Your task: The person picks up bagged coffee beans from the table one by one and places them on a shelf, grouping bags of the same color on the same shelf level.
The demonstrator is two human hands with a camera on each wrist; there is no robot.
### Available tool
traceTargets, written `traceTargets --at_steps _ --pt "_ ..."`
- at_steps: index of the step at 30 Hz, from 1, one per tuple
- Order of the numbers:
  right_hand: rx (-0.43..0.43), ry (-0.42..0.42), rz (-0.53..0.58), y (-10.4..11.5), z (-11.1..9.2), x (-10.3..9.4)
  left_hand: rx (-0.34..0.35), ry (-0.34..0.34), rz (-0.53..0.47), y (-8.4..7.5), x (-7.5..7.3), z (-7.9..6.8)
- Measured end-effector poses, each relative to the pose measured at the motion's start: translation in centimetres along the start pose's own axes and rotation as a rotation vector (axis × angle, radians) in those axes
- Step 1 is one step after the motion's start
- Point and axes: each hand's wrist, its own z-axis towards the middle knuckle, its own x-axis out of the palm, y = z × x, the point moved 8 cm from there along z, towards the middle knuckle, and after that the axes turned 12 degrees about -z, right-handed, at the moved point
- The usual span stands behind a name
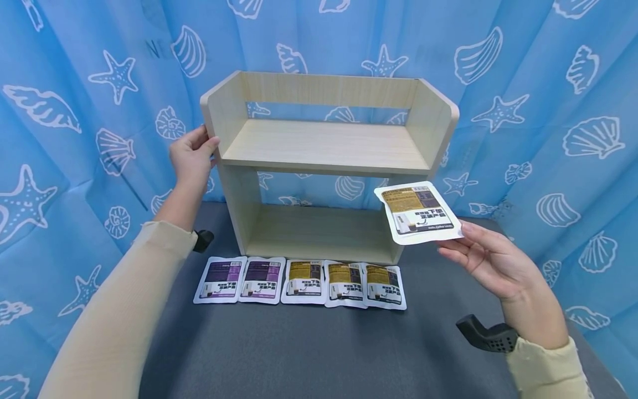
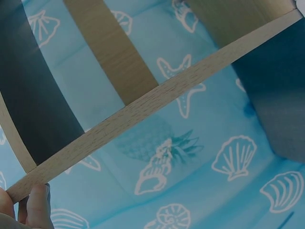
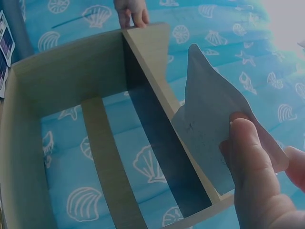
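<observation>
Packet held up by a pale wooden shelf

Closest to us, the right hand pinches the packet by one corner, with the thumb on the printed side and fingers behind. The packet is in the air in front of the shelf's lower right part; we can't tell if they touch. It is thin and nearly square, with wavy white edges and a gold and brown front. The right wrist view shows us a plain, pale back. We think the step in hand is holding this one packet ready by the shelf. The next move, we'd say, calls for a soft, steady pinch and care around the right side board, since something so thin may bend if bumped.

Past that, on the dark gray table, we see two purple packets and three gold packets in a row along the shelf's bottom.

Farther on, the shelf has flat boards, fine wood lines and round top corners. The left hand grips its left side board, thumb on the front edge, maybe to keep it still.

Behind it all, we see a blue curtain with soft folds, white shells and starfish.
</observation>
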Motion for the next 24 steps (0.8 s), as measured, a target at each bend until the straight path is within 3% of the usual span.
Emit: traceTargets --at_steps 24 --pt "-0.032 -0.112 0.112 1.5 1.6 0.1 -0.021 -0.002 -0.021 0.3 -0.1 0.2"
